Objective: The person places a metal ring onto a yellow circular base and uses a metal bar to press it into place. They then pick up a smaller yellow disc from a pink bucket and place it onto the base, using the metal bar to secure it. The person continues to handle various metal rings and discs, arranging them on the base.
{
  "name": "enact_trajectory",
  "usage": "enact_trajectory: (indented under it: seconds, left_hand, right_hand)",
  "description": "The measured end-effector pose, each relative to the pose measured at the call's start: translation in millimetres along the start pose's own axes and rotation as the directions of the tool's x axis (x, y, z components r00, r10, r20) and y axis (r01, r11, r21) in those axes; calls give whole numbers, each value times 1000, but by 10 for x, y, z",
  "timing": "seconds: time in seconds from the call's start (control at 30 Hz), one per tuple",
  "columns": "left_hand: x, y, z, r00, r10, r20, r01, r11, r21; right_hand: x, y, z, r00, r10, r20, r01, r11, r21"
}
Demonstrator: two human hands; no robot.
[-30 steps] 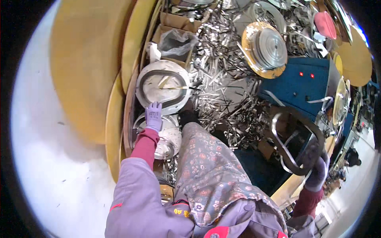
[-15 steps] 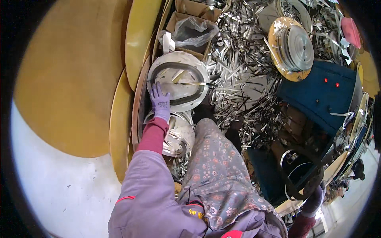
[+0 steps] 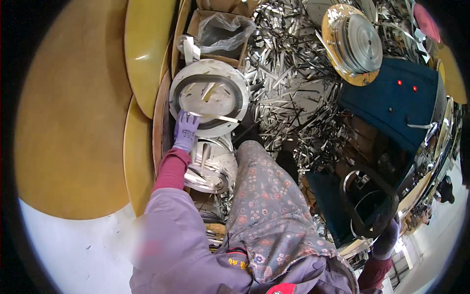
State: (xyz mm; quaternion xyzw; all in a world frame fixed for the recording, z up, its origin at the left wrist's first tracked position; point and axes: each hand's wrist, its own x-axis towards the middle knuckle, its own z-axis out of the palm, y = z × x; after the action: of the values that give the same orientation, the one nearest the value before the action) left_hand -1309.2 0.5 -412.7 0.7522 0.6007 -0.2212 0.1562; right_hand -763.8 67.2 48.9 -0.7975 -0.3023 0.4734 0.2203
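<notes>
My left hand (image 3: 186, 131), in a lilac glove, is closed over the near left edge of a round white disc (image 3: 234, 77). One end of a thin, pale metal strip (image 3: 220, 117) meets its fingertips; the strip reaches right across the disc. A dark oval ring (image 3: 211, 78) lies flat on the disc, with small scraps inside it. Low on the right, my gloved right hand (image 3: 387, 237) is closed round the near end of another dark oval ring (image 3: 348, 208), held tilted above a blue metal frame; its fingers are partly hidden.
Shiny metal offcuts (image 3: 281, 83) cover the floor ahead. A cardboard box (image 3: 240, 56) lined with clear plastic stands beyond the disc. Large yellow round boards (image 3: 73, 112) rise on the left. Right are the blue metal frame (image 3: 391, 105) and a stacked-disc wheel on a yellow plate (image 3: 364, 44).
My left hand has drawn in nearer, its spread fingers now curled at the disc's edge. The strip has shifted left and nearer. My right hand keeps its ring.
</notes>
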Motion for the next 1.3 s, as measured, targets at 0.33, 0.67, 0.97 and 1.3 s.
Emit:
enact_trajectory:
  seconds: [0.33, 0.67, 0.97, 1.3]
  left_hand:
    - [-104, -76, 13, 1000, 4, -13, -6, 995, -104]
    - [157, 898, -2329, 998, -44, -41, 43, 999, -11]
    - [317, 3647, -4924, 513, 574, -638, -794, 600, -98]
    - [593, 7230, -5551, -350, 933, -87, -825, -263, 500]
  right_hand:
    - [61, -214, -633, 992, -18, -128, 87, 822, 562]
    - [278, 483, -2829, 878, -371, -301, 435, 358, 826]
    - [611, 2780, -3201, 895, -110, -432, 443, 121, 888]
    - [592, 2833, -3212, 956, 95, -276, 248, 236, 940]
